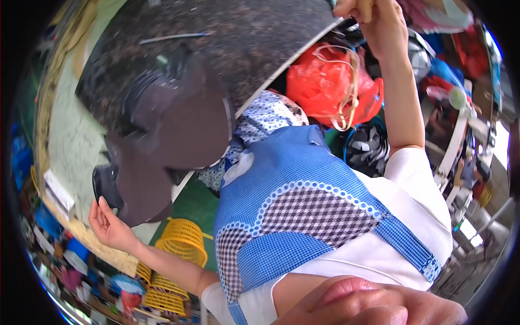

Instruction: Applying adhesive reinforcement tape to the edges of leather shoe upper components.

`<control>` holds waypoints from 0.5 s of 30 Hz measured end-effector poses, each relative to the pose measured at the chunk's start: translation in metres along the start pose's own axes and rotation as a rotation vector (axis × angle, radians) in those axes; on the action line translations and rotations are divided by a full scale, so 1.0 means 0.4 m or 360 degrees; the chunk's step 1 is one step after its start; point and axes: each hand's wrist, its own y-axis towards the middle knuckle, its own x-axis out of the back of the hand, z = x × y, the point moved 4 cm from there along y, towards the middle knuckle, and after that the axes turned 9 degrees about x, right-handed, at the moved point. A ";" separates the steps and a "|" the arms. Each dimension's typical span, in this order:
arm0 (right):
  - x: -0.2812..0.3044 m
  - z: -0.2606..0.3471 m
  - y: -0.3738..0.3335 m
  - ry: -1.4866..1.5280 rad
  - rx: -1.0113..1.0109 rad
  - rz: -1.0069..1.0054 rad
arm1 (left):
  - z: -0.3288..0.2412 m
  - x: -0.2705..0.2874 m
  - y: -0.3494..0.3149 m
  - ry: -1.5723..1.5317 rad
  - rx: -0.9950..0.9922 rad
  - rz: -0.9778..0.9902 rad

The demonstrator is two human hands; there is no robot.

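Dark brown, leather-like sheet pieces [184,130] lie partly overlapping on the left side of the work table, their curved edges reaching past its front edge. My left hand [112,227] is at the near left end of them, thumb and fingers closed on the edge of a small black curled piece [105,187]. At the top of the view, my right hand [368,10] is raised beside the table's corner with its fingers curled in. The picture's upper edge cuts it off, and what it holds, if anything, cannot be made out. A thin silver pen-like stick [174,38] rests on the dark tabletop.
The table has a dark speckled top [260,32] with a white edge. Right of it, a red plastic bag [330,81] stands above a bin of dark and grey scraps [368,146]. Yellow baskets [183,242] stand on the green floor. People and machines show at the right rim.
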 end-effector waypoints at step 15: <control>0.483 -0.379 -0.397 -0.0457 -0.0772 -0.0724 | -0.324 -0.243 -0.018 0.0047 -0.0674 0.0339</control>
